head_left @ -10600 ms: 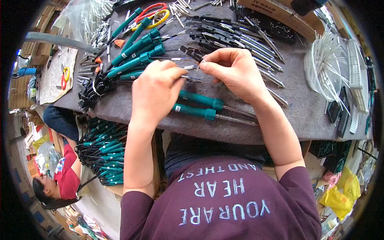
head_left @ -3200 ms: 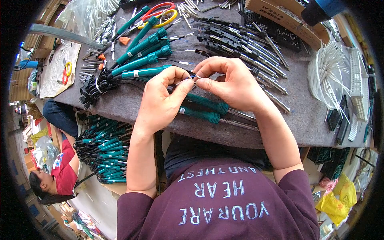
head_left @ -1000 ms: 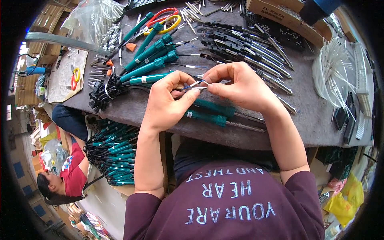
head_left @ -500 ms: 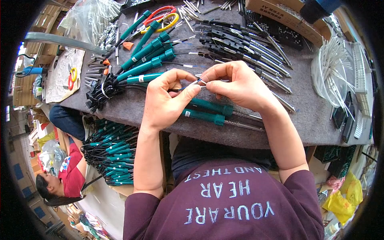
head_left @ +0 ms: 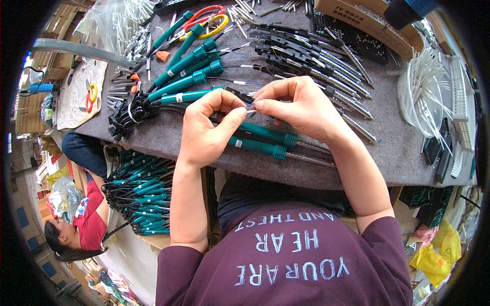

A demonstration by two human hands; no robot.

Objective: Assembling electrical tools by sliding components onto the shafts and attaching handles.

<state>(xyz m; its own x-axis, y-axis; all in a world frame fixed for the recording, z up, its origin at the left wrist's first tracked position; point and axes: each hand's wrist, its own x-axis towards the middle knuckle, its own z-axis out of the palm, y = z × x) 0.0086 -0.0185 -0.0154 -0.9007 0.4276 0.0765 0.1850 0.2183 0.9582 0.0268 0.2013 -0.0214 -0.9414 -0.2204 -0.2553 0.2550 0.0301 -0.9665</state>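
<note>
Over the front of the grey cloth-covered bench (head_left: pixel 168 135), my left hand (head_left: pixel 210 126) and my right hand (head_left: pixel 302 106) meet with pinched fingers. Between the fingertips run thin wires (head_left: pixel 250 106), blue and white; my fingers cover most of them. Beneath my hands lie green soldering iron handles (head_left: pixel 258 146), two of them with metal tubes pointing right. More green handles (head_left: pixel 181 75) fan out to the left of my left hand, wire ends sticking from some. Beyond my right hand several metal heating tubes with black holders (head_left: pixel 316 61) lie in a slanted row.
At the right stands a clear bag of white thin tubes (head_left: pixel 423 97). Scissors with red and yellow handles (head_left: pixel 206 23) lie at the back, near a cardboard box (head_left: pixel 365 23). Tied black cables (head_left: pixel 130 117) sit at left. Below the bench, finished-looking irons (head_left: pixel 145 196) are piled near a seated person (head_left: pixel 84 219).
Both hands stay close together over the bench. My left fingertips have shifted slightly left, and the gap between my two hands' fingertips is a little wider, the wires still between them.
</note>
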